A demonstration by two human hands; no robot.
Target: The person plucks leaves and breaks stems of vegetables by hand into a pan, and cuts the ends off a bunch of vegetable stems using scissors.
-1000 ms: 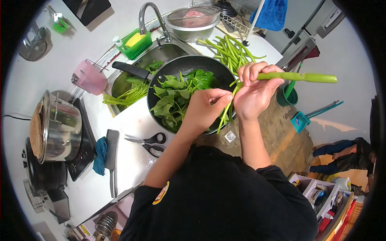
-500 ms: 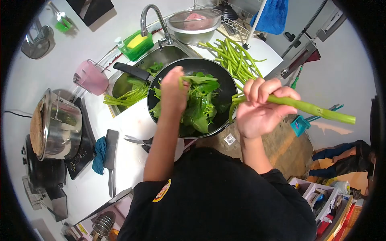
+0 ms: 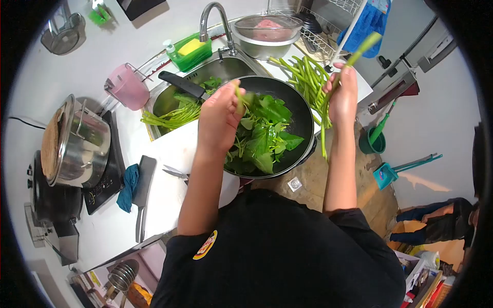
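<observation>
My right hand (image 3: 344, 97) is raised right of the frying pan, its fingers closed around a thick green stem (image 3: 367, 47) that points up and away. Over the near-left part of the pan (image 3: 303, 110), my left hand (image 3: 218, 118) pinches a small green stem piece (image 3: 239, 97), partly blurred. Leafy greens (image 3: 264, 141) lie heaped inside the black pan, which sits by the sink. Beyond its right rim, a bundle of bare green stems (image 3: 308, 77) rests on the counter. More greens (image 3: 177, 117) with long stalks lie in the sink (image 3: 163, 102).
A cleaver (image 3: 144, 182), a blue cloth (image 3: 128, 189) and scissors (image 3: 177, 174) lie on the left counter. Beyond them stands a steel pot (image 3: 92, 146) on a cooktop. A pink jug (image 3: 128, 86), faucet (image 3: 210, 13) and covered bowl (image 3: 264, 47) line the back. Another person (image 3: 436, 220) is far right.
My right hand has turned, swinging the stem from pointing right to pointing up and away. My left hand has moved slightly nearer me, still over the pan. The view has shifted a little.
</observation>
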